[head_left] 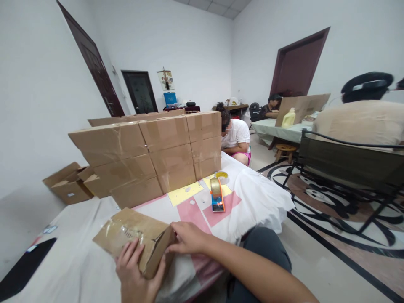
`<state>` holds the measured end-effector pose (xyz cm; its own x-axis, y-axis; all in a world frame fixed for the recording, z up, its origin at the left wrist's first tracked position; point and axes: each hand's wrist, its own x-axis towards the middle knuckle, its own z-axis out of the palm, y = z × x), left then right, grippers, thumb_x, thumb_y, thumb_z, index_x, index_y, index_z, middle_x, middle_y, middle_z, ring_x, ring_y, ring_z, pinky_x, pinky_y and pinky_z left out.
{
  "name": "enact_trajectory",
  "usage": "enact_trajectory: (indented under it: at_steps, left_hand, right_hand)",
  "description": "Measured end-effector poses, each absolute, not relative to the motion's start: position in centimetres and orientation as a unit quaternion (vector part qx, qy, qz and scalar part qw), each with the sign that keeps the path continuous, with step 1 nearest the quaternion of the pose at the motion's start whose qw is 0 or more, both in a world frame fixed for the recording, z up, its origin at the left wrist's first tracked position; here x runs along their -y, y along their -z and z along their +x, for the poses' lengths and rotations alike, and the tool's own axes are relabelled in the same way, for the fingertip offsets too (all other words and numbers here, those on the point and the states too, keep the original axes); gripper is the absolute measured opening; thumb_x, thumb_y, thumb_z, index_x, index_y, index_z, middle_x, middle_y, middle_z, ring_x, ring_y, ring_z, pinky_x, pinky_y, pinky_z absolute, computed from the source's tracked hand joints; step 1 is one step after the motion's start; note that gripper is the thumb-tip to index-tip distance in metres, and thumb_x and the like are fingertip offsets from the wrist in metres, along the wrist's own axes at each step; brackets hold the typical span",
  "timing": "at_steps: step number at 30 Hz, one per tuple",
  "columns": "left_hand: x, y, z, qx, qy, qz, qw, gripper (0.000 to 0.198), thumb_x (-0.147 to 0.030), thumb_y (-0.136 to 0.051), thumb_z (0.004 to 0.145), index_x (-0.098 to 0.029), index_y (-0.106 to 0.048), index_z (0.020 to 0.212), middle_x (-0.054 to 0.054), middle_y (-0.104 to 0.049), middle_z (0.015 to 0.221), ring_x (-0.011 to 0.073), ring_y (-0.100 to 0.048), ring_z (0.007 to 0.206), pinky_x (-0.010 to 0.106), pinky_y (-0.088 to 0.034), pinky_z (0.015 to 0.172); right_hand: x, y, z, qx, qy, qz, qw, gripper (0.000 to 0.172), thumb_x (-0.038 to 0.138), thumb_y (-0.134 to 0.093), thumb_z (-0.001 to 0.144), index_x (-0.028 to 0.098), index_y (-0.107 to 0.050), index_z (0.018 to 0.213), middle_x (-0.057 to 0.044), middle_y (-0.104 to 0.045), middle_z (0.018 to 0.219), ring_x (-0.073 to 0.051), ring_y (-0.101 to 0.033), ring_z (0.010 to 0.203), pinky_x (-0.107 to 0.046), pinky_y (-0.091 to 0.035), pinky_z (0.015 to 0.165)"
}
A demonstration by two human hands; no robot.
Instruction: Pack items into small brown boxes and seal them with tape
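A small brown cardboard box (139, 225) with clear tape and dark print on its top lies tilted on the cloth-covered table. My left hand (135, 269) grips its near side, fingers over the top and thumb along the end face. At the box's right end, my right hand (187, 239) pinches the edge by the end flap, where a narrow gap shows along the seam. Beyond my right hand a blue and orange tape dispenser (217, 198) stands on the table. Right behind it lies a roll of tape (221, 176). The undersides of both hands are hidden.
Stacked cardboard boxes (167, 151) form a wall along the table's far side. An open carton (71, 183) sits at the left, and a black flat panel (27, 269) at the near left. Behind the stack a person in a white shirt (236, 134) bends down. A folding chair (347, 164) stands at right.
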<state>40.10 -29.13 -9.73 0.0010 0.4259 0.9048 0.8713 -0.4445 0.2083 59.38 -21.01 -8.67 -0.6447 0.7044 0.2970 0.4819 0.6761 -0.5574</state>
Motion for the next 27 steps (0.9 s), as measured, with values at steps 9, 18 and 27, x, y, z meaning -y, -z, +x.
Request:
enact_trajectory:
  at_steps: [9, 18, 27]
  left_hand:
    - [29.12, 9.64, 39.95, 0.48, 0.514, -0.678, 0.214, 0.07, -0.034, -0.082, 0.074, -0.018, -0.045, 0.131, 0.02, -0.054, 0.13, 0.0407, -0.049, 0.132, 0.069, -0.039, 0.111]
    - [28.99, 9.7, 39.92, 0.476, 0.518, -0.678, 0.214, 0.071, -0.034, -0.083, 0.072, -0.017, -0.046, 0.13, 0.02, -0.055, 0.128, 0.041, -0.049, 0.131, 0.069, -0.039, 0.11]
    - [28.99, 9.72, 39.96, 0.479, 0.521, -0.675, 0.21, 0.071, -0.035, -0.083, 0.072, -0.019, -0.046, 0.13, 0.018, -0.054, 0.128, 0.04, -0.048, 0.132, 0.068, -0.039, 0.112]
  right_hand:
    - [20.87, 8.92, 59.3, 0.882, -0.215, -0.335, 0.253, 0.054, 0.06, -0.077, 0.078, 0.018, -0.056, 0.104, -0.008, -0.07, 0.102, -0.024, -0.066, 0.09, -0.03, -0.047, 0.073]
    - [20.8, 9.07, 59.3, 0.884, -0.211, -0.33, 0.255, 0.055, 0.063, -0.075, 0.079, 0.019, -0.055, 0.104, -0.008, -0.07, 0.103, -0.025, -0.066, 0.091, -0.03, -0.047, 0.073]
    - [20.91, 8.74, 59.35, 0.884, -0.215, -0.336, 0.244, 0.053, 0.061, -0.075, 0.08, 0.019, -0.055, 0.105, -0.008, -0.07, 0.104, -0.025, -0.066, 0.092, -0.03, -0.047, 0.073]
